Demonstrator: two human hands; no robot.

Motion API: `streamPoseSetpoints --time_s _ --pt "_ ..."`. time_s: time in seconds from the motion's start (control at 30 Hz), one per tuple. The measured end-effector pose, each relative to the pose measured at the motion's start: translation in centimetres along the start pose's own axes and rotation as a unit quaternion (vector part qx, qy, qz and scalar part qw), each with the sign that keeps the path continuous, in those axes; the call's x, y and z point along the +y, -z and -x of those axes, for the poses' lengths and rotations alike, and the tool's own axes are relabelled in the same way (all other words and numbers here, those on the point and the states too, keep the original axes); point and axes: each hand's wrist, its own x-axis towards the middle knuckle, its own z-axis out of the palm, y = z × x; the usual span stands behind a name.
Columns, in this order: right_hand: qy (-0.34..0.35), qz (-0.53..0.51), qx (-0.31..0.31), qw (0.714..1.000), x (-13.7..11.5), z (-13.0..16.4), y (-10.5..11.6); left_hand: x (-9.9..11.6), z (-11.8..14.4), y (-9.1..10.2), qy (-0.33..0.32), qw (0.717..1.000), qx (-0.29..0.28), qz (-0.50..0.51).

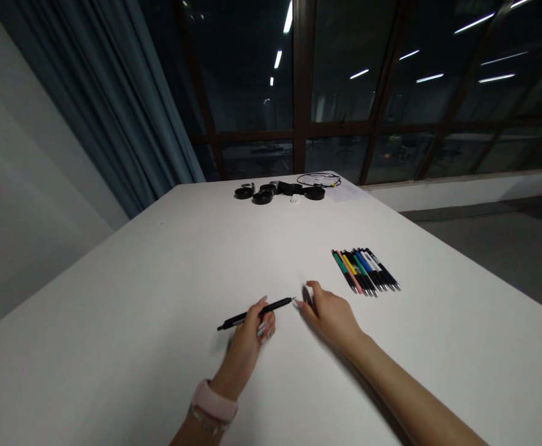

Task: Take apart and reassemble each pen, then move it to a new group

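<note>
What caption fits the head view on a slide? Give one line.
Left hand holds a black pen; right hand touches its tip, row of coloured pens alongside on white table.

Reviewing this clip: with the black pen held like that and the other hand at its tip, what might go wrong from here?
1. The left hand grips the black pen only mid-barrel, above the white table; a push from the right hand at its tip could tilt or slip it.
2. The row of pens lies just beyond the right hand; a sweep might scatter them.
</note>
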Motion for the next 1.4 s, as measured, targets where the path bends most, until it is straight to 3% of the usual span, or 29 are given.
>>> streamPoseSetpoints --time_s 0.13,0.27,0.37,0.5,0.57,0.7,0.8,0.9,1.0,1.2,1.4 --pt "0.033 0.096 -0.028 0.994 -0.4 -0.2 -0.4 -0.1 -0.1 0.1 -0.011 1.000 0.012 0.001" --pt "0.046 0.127 -0.052 0.990 -0.3 -0.4 -0.3 -0.2 -0.2 0.3 -0.001 1.000 0.022 0.008" --pt "0.049 0.082 -0.039 0.995 -0.2 -0.3 0.1 -0.3 -0.2 0.5 0.000 0.999 0.040 0.022" --pt "0.059 -0.091 0.007 0.994 -0.1 0.1 0.6 -0.1 -0.2 0.6 0.002 0.998 0.051 0.047" --pt "0.054 -0.216 0.025 0.975 -0.1 0.2 0.6 0.1 -0.1 0.5 0.006 0.997 0.051 0.055" --pt "0.014 -0.444 0.028 0.896 -0.2 -0.2 0.3 0.6 -0.1 0.2 0.013 0.996 0.053 0.066" --pt "-0.030 -0.543 0.009 0.839 -0.4 -0.8 0.1 0.7 -0.1 0.1 0.016 0.996 0.052 0.067" --pt "-0.057 -0.590 0.003 0.806 -0.6 -0.9 0.0 0.5 -0.1 0.2 0.026 0.996 0.044 0.068" --pt "-0.049 -0.587 -0.003 0.808 -0.9 -0.7 0.1 0.3 -0.1 0.2 0.026 0.996 0.041 0.075" --pt "0.026 -0.524 0.010 0.851 -1.4 0.0 0.4 0.1 0.0 0.2 0.036 0.997 0.009 0.071" --pt "0.019 -0.507 -0.020 0.861 -1.1 -0.1 0.6 0.0 0.0 0.3 0.038 0.998 -0.001 0.057"
